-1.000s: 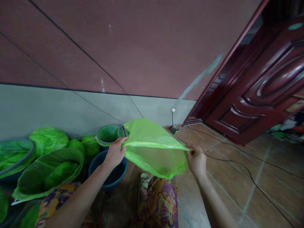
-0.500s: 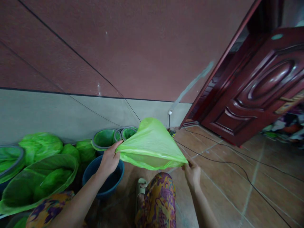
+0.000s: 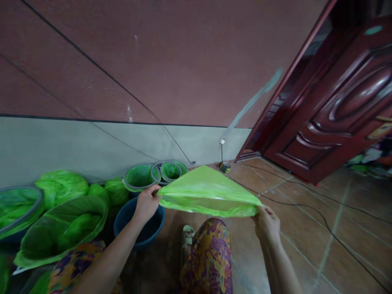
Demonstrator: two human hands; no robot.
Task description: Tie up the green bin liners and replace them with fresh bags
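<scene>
A light green plastic bag [image 3: 208, 190] is stretched out in front of me above my knee. Its mouth faces me, slightly parted, and the rest slopes away toward the wall. My left hand [image 3: 147, 204] pinches one corner of the mouth, with fingers closed on the film. At the opposite corner, my right hand [image 3: 268, 220] grips the edge in the same way. Just below my left hand stands a blue bucket [image 3: 139, 237], its inside dark.
To the left are a large bin lined in green [image 3: 61, 232], a grey-rimmed bin [image 3: 20, 208] and several bunched green bags [image 3: 63, 185]. Lined bins [image 3: 139, 175] stand by the wall. A black cable [image 3: 306, 206] crosses the tiled floor; a dark red door [image 3: 343, 122] is at right.
My right hand has moved right, pulling the bag's mouth wider and straighter. The bag's raised far part has dropped flatter. The view has shifted slightly.
</scene>
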